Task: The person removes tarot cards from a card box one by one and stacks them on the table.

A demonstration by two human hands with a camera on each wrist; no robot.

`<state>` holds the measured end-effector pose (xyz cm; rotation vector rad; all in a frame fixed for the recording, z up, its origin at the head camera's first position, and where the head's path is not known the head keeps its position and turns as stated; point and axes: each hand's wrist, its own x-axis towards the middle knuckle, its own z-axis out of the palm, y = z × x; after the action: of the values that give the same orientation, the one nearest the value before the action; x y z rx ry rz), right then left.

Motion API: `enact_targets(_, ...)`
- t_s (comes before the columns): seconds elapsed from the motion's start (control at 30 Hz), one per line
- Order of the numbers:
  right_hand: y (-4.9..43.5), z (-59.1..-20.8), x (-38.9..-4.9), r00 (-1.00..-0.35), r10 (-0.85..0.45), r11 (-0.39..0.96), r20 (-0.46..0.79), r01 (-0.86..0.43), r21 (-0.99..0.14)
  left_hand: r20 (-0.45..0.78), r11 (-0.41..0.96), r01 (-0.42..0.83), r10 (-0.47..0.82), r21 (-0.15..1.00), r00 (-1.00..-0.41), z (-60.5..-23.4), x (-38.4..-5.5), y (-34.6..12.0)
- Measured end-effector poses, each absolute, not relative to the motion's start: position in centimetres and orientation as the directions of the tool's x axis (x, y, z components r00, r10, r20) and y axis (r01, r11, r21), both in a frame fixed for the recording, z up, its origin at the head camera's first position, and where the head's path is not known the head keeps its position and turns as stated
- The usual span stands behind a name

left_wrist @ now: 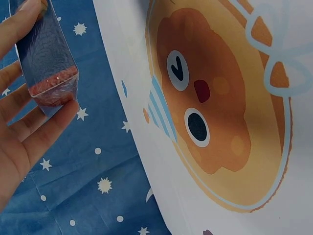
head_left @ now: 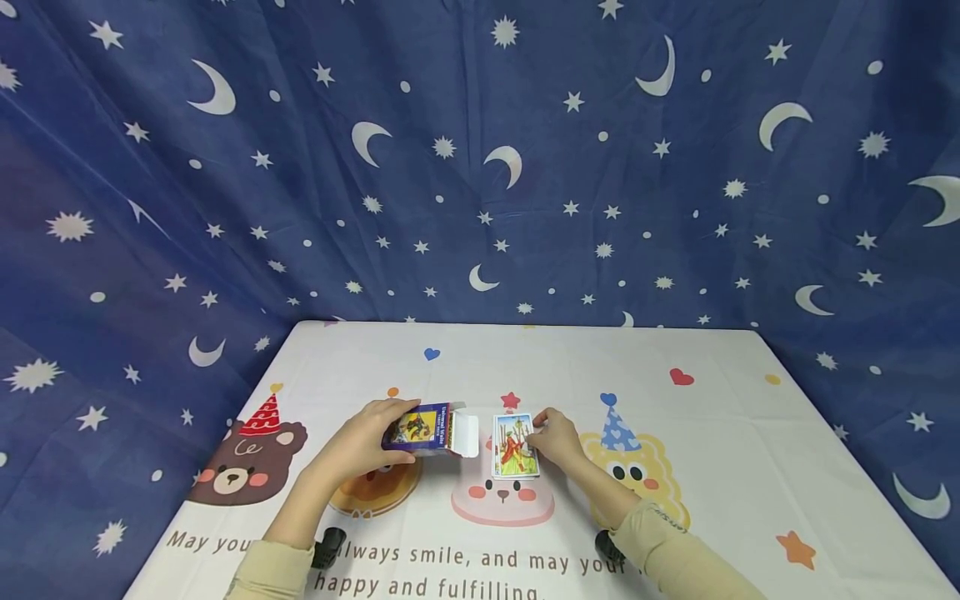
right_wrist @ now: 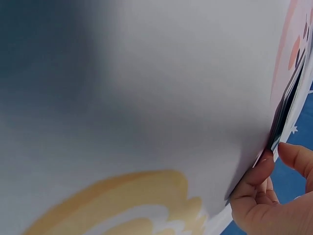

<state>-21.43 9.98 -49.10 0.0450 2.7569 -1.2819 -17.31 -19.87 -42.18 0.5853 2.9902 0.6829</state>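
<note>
My left hand [head_left: 365,442] grips a dark blue card box [head_left: 422,428] with a yellow picture on its front. The box's white end flap [head_left: 467,436] stands out towards the right. In the left wrist view the box [left_wrist: 48,51] shows a clear wrapped, reddish end, with thumb and fingers around its sides. A small stack of picture cards [head_left: 514,454] lies face up on the table, right of the box. My right hand [head_left: 561,443] pinches the right edge of these cards; the right wrist view shows thumb and forefinger at the thin edge of the stack [right_wrist: 287,105].
A white tablecloth [head_left: 720,458] printed with cartoon animals, hearts and lettering covers the table. Behind and beside it hangs a blue curtain [head_left: 540,242] with moons and stars. Dark wrist devices [head_left: 328,548] sit at both sleeves.
</note>
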Motion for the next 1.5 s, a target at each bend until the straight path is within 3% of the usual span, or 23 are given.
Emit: enact_targets(1.5,10.17,-49.33,-21.59,-0.992,0.000,0.629,-0.122,0.095,-0.772,0.082,0.822,0.387,0.390,0.418,-0.917,-42.46,-17.63,-20.06)
